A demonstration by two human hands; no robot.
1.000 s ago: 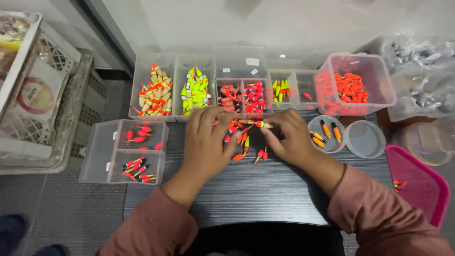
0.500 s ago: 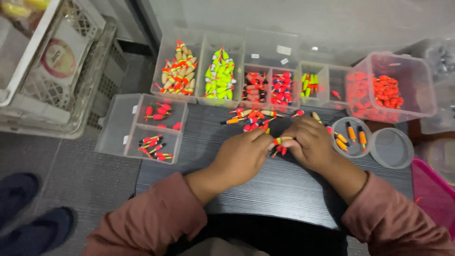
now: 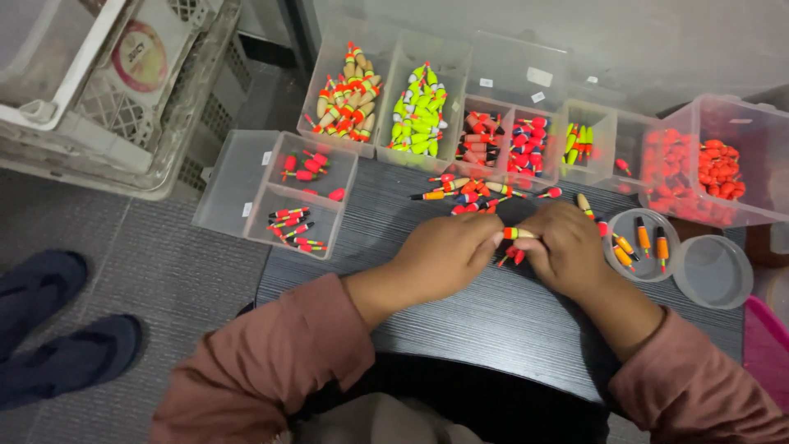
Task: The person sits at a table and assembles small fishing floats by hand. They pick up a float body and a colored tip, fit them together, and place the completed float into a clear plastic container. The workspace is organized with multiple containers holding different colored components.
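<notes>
Much of what the fingers are doing is hidden from here: both hands are curling inward over the dark slatted table, so the fingertips are mostly tucked under the knuckles, and the few small floats lying beneath the palms are showing only as red tips. The left hand and the right hand are meeting over 1 small fishing float, orange, green and yellow, pinched narrowly between the fingertips of both hands and lying roughly level just above the table. Both wrists are resting low, pink sleeves running back toward the body, and the right sleeve is being cut off by the frame's edge. Just beyond the hands a loose pile of floats is lying on the table in front of a row of clear bins. A round clear cup holding several orange floats is sitting just beside the right hand.
</notes>
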